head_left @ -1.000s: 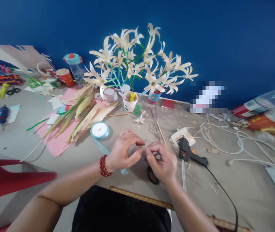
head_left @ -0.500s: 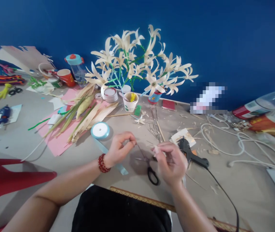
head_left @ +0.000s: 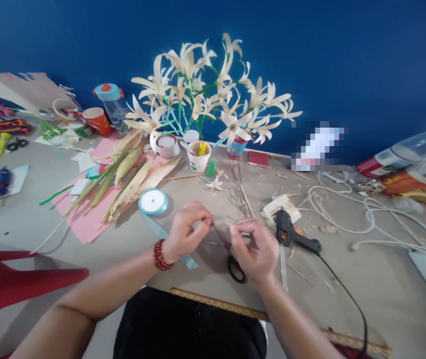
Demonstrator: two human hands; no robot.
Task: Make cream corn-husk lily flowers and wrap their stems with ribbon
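Between thumb and forefinger, my left hand (head_left: 188, 232) pinches one end of a thin dark stick (head_left: 219, 233), which slants down to the right. My right hand (head_left: 256, 247) is closed in a pinch close by; whatever is at its fingertips is too small to make out. Below the hands lie scissors (head_left: 236, 269) with black handles, partly covered by the right hand. A roll of light blue ribbon (head_left: 153, 202) sits beyond my left hand, its loose tail running under that wrist. To the right of my right hand rests a black glue gun (head_left: 291, 234).
Pale husk flowers (head_left: 231, 124) stand in cups at the back, by a paper cup (head_left: 199, 158). Corn husks (head_left: 123, 184) lie on pink paper (head_left: 86, 232) at left. White cables (head_left: 373, 219) and bottles (head_left: 396, 164) occupy the right. A red stool (head_left: 18, 279) is at lower left.
My right hand has moved left, nearer to my left hand, uncovering more of the glue gun's clear stick. My left hand keeps its pinch on the thin stick. The view has shifted slightly.
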